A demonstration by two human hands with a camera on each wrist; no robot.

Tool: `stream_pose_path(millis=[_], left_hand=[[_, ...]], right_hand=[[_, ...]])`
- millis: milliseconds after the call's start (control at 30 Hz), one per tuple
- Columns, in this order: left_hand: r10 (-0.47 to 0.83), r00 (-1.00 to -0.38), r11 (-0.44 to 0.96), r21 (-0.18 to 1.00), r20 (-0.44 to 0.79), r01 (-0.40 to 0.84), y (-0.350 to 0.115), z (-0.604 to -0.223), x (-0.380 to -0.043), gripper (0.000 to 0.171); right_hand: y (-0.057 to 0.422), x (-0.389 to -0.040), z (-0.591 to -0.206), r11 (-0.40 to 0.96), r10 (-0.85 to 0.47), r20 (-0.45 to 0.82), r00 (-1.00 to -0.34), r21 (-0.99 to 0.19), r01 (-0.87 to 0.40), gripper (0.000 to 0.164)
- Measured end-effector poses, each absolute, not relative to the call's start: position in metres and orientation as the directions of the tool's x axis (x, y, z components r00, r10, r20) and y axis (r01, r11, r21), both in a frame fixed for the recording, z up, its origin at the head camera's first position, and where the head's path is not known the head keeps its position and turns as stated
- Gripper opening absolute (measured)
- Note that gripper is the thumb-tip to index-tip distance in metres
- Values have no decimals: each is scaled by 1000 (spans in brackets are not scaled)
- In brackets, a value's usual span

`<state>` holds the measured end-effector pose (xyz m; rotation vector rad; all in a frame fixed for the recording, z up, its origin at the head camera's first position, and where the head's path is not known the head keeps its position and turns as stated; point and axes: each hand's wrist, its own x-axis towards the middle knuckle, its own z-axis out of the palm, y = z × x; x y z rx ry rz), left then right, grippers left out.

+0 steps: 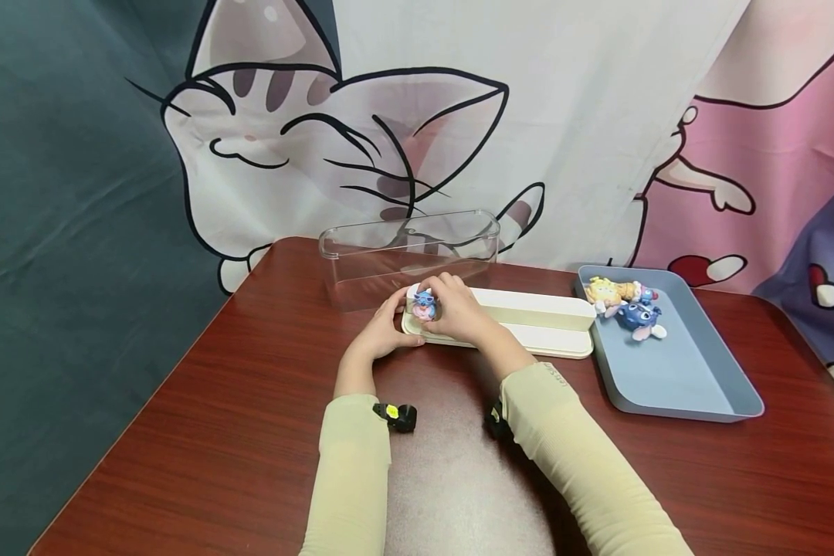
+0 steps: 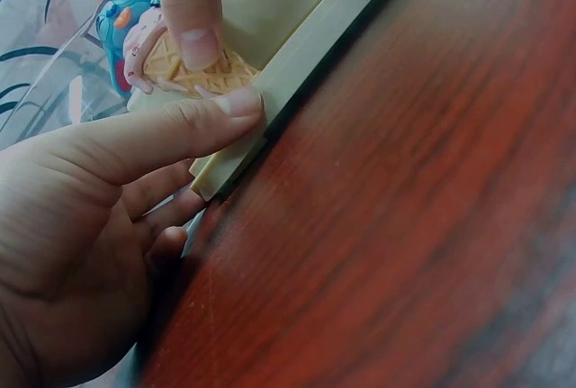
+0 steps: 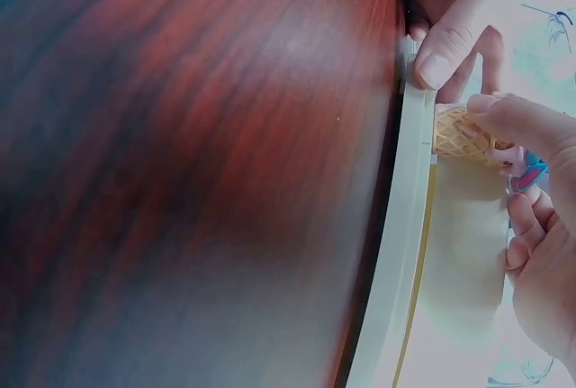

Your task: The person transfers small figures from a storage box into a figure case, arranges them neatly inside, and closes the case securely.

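A small figurine (image 1: 424, 306) with a blue character atop pink ice cream in a waffle cone (image 2: 184, 68) stands at the left end of a cream stepped display base (image 1: 552, 340). My right hand (image 1: 459, 310) pinches the figurine, its thumb on the cone (image 3: 463, 140) in the right wrist view. With my left hand (image 1: 378, 336) I grip the left end of the base; the thumb lies over its front edge, close beside the cone, and the other fingers reach around behind. Part of the figurine is hidden behind the right fingers.
Behind the base stands a clear plastic cover (image 1: 354, 282). To the right, a blue-grey tray (image 1: 674, 378) holds several figurines, among them a yellow one (image 1: 603, 293) and a dark blue one (image 1: 639, 315). A printed cat curtain (image 1: 570, 139) hangs behind the brown wooden table (image 1: 250, 432).
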<state>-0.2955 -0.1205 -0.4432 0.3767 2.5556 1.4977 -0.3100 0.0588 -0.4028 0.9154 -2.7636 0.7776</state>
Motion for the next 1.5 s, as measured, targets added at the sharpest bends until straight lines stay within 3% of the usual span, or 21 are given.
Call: stream_pose_path(millis=[900,1100,1233,1500], left_hand=[[296,-955,466,873,2,146,-120,-443,-296,97],[304,-952,458,873,25,169,-120,-445,-297,98],[296,-955,462,872,22,163,-121,-445,-297,99],[286,-958,467,873,5,143,-120,-447,-296,100]], right_hand=[[61,-308,-396,683,-537,224,-813,-450,-575,57],[68,-310,-387,631,-543,175,-821,-560,-536,63],[82,-316,-372,588,-540,129,-832,-649,-483,65],[153,-334,-342,624,-468,87,-879,-673,-398,49]])
